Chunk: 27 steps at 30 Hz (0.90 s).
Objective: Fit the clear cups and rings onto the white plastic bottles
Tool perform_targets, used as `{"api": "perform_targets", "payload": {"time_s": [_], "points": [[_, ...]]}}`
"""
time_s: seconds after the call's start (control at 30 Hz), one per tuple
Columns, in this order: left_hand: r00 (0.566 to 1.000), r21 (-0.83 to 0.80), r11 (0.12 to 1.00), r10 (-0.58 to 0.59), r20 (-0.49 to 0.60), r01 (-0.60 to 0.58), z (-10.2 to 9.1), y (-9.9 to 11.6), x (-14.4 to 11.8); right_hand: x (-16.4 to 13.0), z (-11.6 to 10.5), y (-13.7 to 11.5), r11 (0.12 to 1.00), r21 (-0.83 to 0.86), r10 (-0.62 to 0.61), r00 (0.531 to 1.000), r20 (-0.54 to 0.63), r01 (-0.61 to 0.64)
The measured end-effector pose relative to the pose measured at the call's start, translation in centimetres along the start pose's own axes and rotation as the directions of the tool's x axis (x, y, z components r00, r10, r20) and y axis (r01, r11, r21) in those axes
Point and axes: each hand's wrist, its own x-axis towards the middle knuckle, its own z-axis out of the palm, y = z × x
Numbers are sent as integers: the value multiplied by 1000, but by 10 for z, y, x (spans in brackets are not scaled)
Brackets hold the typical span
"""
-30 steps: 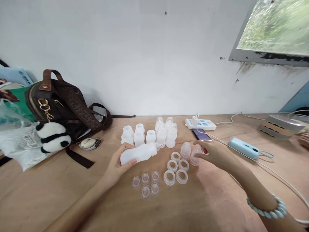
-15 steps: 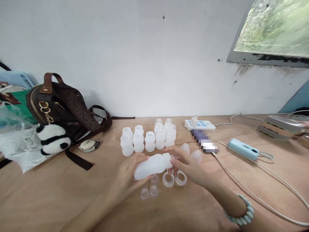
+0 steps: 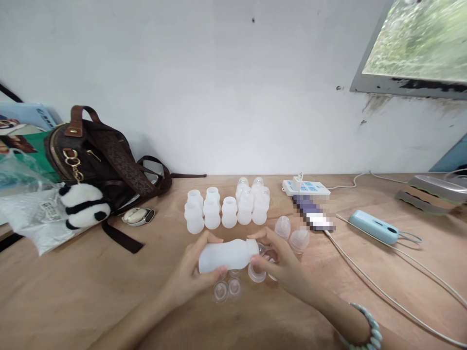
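Left grip (image 3: pixel 189 265) holds a white bottle (image 3: pixel 226 255) sideways over mid-desk; right grip (image 3: pixel 280 266) clasps its neck end. Around it: backpack (image 3: pixel 97 165) at ten o'clock, open bottles (image 3: pixel 211 215) at eleven, partly hidden teats (image 3: pixel 234 288) at six, collars (image 3: pixel 257 279) at four, power bank (image 3: pixel 374 227) at three. Brown wood desk (image 3: pixel 54 296), white wall (image 3: pixel 233 87).

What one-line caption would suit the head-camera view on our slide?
Left hand and right hand hold a white bottle sideways in front of standing bottles.
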Motion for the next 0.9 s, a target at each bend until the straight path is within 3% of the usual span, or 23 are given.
{"api": "perform_targets", "payload": {"time_s": [0.1, 0.17, 0.23, 0.33, 0.47, 0.57, 0.67, 0.73, 0.8, 0.87, 0.9], "points": [[987, -260, 952, -154, 38, 159, 1, 0, 4, -3, -3, -1, 879, -294, -377, 925, 55, 376], [982, -325, 927, -184, 41, 187, 3, 0, 6, -5, -5, -1, 816, -374, -435, 894, 106, 441], [980, -327, 924, -192, 50, 198, 4, 1, 6, -6, -5, -1, 822, -401, -395, 912, 111, 405], [989, -218, 965, -139, 47, 146, 5, 1, 1, -7, -6, -4, 903, -344, -256, 965, 48, 257], [992, 133, 984, 125, -14, -122, 4, 3, 0, -5, -7, -12, 981, -187, 44, 999, -14, -46], [916, 316, 869, 402, -2, -380, 2, 3, 3, -1, -8, -14, 979, -49, 204, 975, 85, -200], [843, 401, 773, 537, -2, -491, -1, 2, 6, 1, -10, -14, 981, -11, 195, 974, 114, -195], [868, 400, 801, 496, -28, -445, -4, 2, 8, 0, -10, -14, 991, -119, 66, 996, 57, -59], [940, 319, 898, 337, -54, -303, -7, 3, 9, -1, -11, -15, 951, -261, -159, 987, 34, 163], [994, 138, 986, 98, -38, -92, -9, 3, 10, -2, -12, -16, 845, -381, -386, 921, 53, 376], [1000, 9, 1000, -30, 5, 30, -11, 3, 11, -3, -13, -16, 771, -442, -484, 873, 61, 458]]}}
